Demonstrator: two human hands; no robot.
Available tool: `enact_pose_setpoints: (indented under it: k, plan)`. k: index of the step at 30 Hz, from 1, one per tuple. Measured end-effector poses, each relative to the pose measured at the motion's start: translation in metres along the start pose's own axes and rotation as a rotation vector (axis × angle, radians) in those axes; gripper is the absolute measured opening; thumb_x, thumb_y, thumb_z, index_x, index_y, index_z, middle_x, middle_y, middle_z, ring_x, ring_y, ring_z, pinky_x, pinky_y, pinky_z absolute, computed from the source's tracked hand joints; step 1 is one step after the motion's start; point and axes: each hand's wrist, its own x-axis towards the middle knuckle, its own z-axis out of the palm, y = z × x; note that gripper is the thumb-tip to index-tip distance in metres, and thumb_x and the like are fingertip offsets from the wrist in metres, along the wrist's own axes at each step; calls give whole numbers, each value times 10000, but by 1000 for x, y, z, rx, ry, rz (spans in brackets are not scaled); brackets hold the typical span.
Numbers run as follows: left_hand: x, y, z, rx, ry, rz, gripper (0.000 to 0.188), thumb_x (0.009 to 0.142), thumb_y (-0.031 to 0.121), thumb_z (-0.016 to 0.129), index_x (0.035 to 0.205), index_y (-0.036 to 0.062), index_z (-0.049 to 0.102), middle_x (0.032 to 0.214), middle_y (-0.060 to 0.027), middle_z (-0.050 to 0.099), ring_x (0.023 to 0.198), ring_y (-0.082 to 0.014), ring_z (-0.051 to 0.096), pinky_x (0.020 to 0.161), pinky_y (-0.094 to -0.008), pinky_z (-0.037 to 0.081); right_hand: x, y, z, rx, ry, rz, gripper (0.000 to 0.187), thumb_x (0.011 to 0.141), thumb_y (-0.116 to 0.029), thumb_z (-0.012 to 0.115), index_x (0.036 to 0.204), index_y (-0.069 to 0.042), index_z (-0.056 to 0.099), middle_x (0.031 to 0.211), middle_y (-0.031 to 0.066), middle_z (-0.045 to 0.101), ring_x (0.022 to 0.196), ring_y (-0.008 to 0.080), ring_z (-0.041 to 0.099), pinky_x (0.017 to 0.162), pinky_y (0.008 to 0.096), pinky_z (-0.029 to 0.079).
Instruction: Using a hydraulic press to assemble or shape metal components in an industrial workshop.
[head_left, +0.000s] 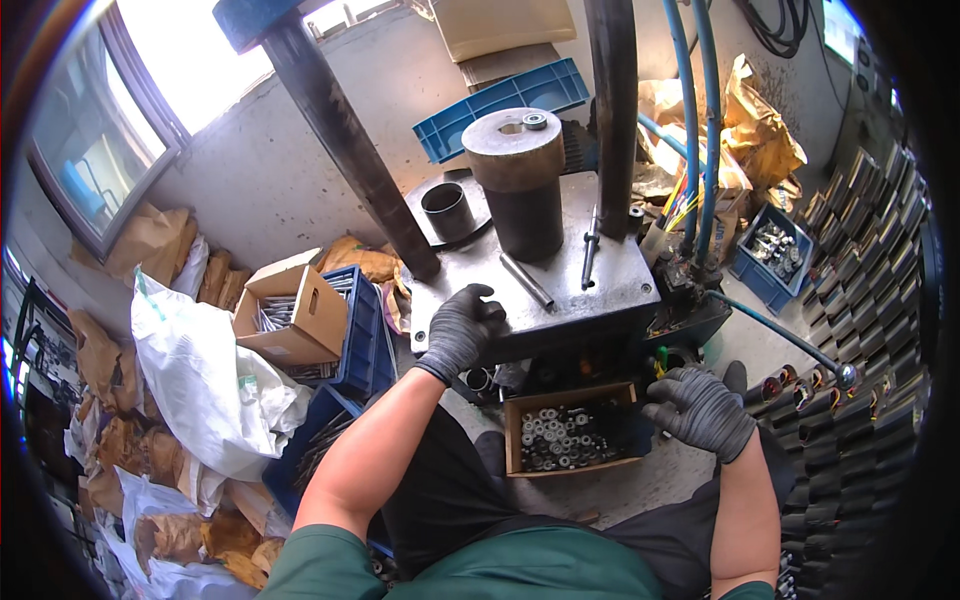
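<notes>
My left hand (462,332), in a dark grey work glove, is at the front left edge of a steel press plate (455,290). Its fingers are loosely bent, slightly apart, with nothing visible in them. A loose metal tube (527,281) and a thin metal rod (591,250) are on the plate, right of this hand. Behind them stands a thick steel cylinder (528,215) with a small bearing (535,121) on top. My right hand (702,412), gloved too, hovers in front of the press, its bent fingers apart and apparently bare of anything. Left of it is a cardboard box (515,466) of small bearings.
Two press columns (345,150) (612,120) rise from the plate. A short black ring (447,211) stands at its left. Blue crates (365,340) and a carton of rods (305,330) are on the left; stacked metal tubes (870,260) and a parts crate (757,285) are right.
</notes>
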Motion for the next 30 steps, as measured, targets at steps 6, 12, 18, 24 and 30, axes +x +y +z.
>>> enact_pose_setpoints:
  k: [6, 12, 18, 24, 30]
  plan:
    - [-14, 23, 4, 4, 77, 15, 462, 923, -117, 639, 1356, 11, 544, 916, -72, 637, 857, -179, 689, 777, -354, 642, 0, -9, 0, 50, 80, -19, 296, 875, -264, 798, 1076, -54, 737, 977, 161, 710, 949, 376, 689, 842, 472, 554]
    - [-31, 54, 10, 298, 108, 71, 492, 926, -125, 623, 1387, 31, 548, 899, -61, 623, 858, -161, 683, 784, -337, 634, 0, -21, -15, 81, 177, 91, 327, 848, -280, 846, 1016, -42, 698, 865, 136, 694, 806, 313, 696, 756, 437, 553]
    - [-43, 92, -5, 292, 591, 652, 401, 886, 11, 790, 1244, 42, 613, 933, -67, 688, 862, -143, 665, 816, -306, 564, -11, -20, -26, 216, 436, 209, 401, 822, -298, 904, 873, -61, 586, 612, 58, 587, 552, 164, 621, 553, 334, 472]
    - [-38, 64, -44, 580, 304, 263, 475, 825, 15, 810, 1238, 44, 576, 866, -62, 650, 779, -175, 653, 752, -323, 549, -3, -36, -37, 386, 369, 264, 451, 851, -411, 879, 832, -73, 582, 563, 18, 575, 501, 130, 583, 566, 321, 462]
    - [-22, 62, -31, 1052, -26, 270, 390, 771, 141, 811, 1125, 10, 714, 987, -162, 752, 986, -367, 707, 899, -444, 562, -11, -33, -26, 302, 401, 152, 574, 952, -639, 633, 818, -81, 627, 639, 41, 626, 663, 236, 640, 841, 389, 426]
